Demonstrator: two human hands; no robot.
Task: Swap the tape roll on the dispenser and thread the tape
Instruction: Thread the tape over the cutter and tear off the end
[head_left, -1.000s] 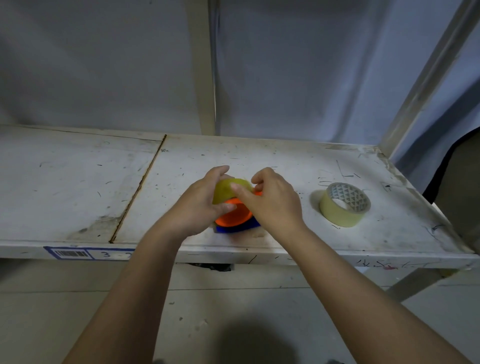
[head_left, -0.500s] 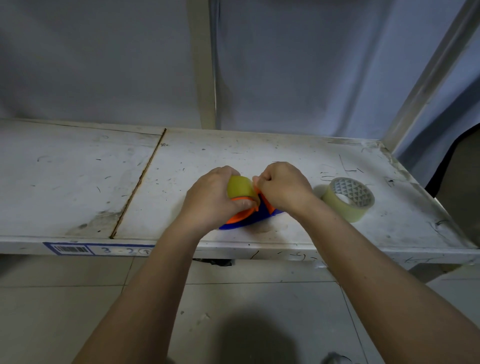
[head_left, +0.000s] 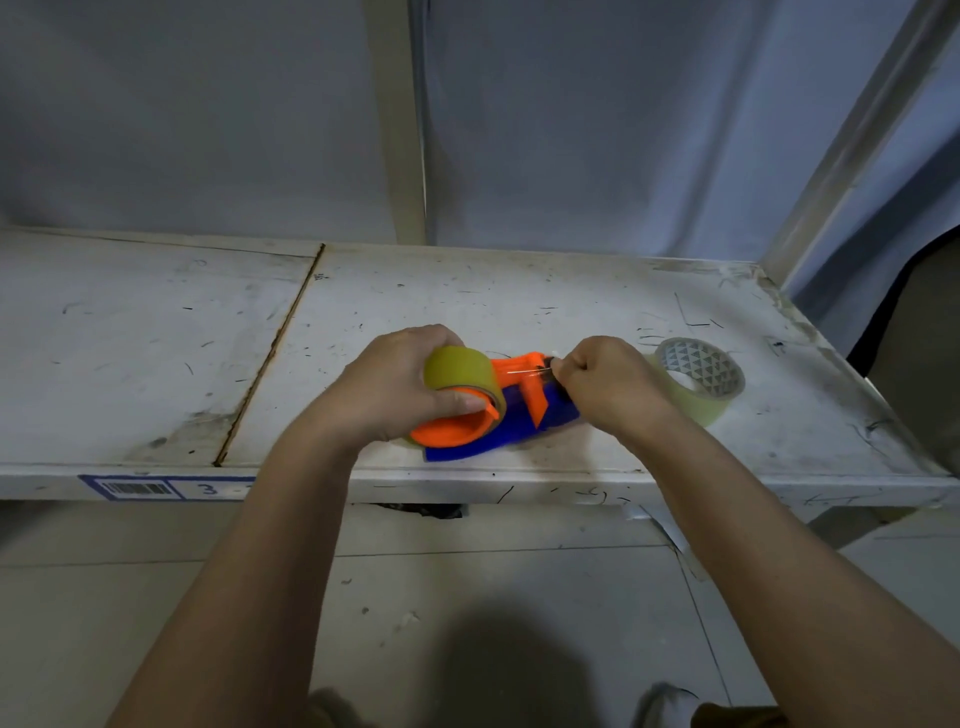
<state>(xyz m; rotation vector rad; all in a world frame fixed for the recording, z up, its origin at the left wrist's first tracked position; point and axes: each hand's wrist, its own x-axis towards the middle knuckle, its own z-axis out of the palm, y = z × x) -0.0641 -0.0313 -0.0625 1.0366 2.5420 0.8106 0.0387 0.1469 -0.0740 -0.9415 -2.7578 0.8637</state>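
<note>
1. The tape roll (head_left: 460, 375) sits mounted on the orange-and-blue dispenser (head_left: 498, 415), which rests on the shelf (head_left: 156, 364) close to its front edge, near the middle of the view. The roll looks light and stiff in its wound form, with a smooth outer face that would likely slip under a loose grip.
2. A clear strip of tape (head_left: 524, 370) runs from the roll toward 3 o'clock, catching a thin line of light. Judged from its look, it is thin, floppy and sticky on one side, so it would fold onto itself or cling to the fingers if let slack. Best held by its very end and kept taut.
3. The left hand (head_left: 395, 389) is wrapped around the roll from the 9 o'clock side, thumb pressed across its near face, steadying both roll and dispenser.
4. The right hand (head_left: 608, 384) is curled tight at the dispenser's 3 o'clock end, fingertips pinched on the tape's free end by the orange front piece. Whether the tape has passed through the slot there I cannot tell.
5. The dispenser is hard plastic; its cutter end probably carries sharp teeth, so it is best gripped by the body.
6. A second roll (head_left: 698, 379) lies flat on the shelf at 3 o'clock, just beyond the right hand.
</note>
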